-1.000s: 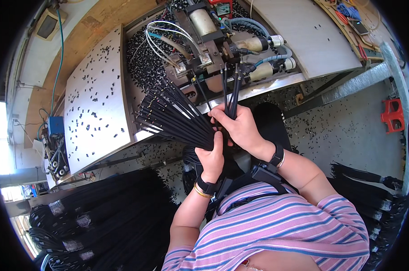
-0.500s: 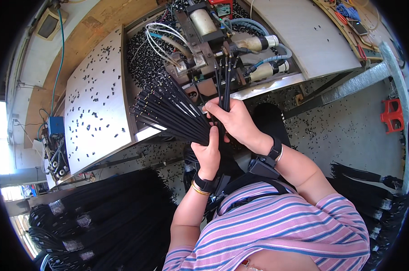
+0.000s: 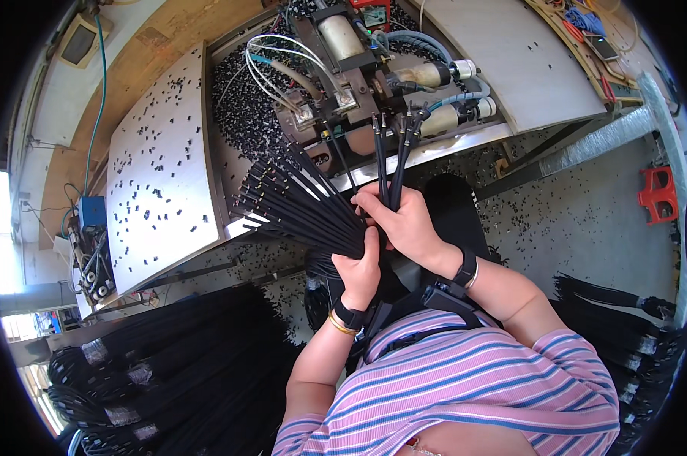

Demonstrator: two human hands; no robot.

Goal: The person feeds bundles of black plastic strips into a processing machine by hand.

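My left hand (image 3: 360,272) is closed around a fanned bundle of thin black cables (image 3: 301,204), its thumb lying along them. Their free ends spread to the upper left, with metallic-looking tips. A smaller group of black cables (image 3: 393,159) stands up from my right hand (image 3: 410,226), which is closed on them. Between the two groups, a single black cable (image 3: 339,156) slants from my right thumb and fingertips up to the front of a machine (image 3: 342,99). Where my hands meet, the lower cable lengths are hidden.
Small black scraps cover the machine bed, the pale left panel (image 3: 157,167) and the floor (image 3: 563,201). Thick bundles of black cables lie at lower left (image 3: 199,357) and right (image 3: 609,327). A red stool (image 3: 658,196) stands at right. A metal edge (image 3: 453,144) fronts the machine.
Both hands have moved slightly down and to the right with their cables. One cable now shows apart, between the two groups, with its end at the machine front.
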